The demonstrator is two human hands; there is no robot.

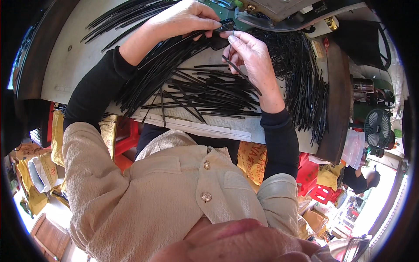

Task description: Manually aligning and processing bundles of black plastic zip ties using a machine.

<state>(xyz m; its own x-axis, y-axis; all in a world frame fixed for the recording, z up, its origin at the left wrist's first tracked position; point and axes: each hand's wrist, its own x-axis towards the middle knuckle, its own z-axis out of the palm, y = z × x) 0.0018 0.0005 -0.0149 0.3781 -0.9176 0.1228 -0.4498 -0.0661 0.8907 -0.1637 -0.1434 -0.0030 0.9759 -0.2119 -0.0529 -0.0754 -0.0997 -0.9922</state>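
My left hand (185,19) pinches a bundle of long thin black strips (170,48) at their far ends, close to a small black piece at the foot of a machine (279,15). My right hand (251,56) grips a single black strip (235,67) between thumb and fingers, just right of the left hand's fingertips. Under both hands, many loose black strips (205,94) lie crossed in a pile on the grey worktable (74,56).
More black strips hang in a thick bunch over the table's right end (305,83) and lie at the far left (122,15). A small fan (377,126) stands at the right. Yellow sacks (56,131) and red crates (307,174) sit below the table.
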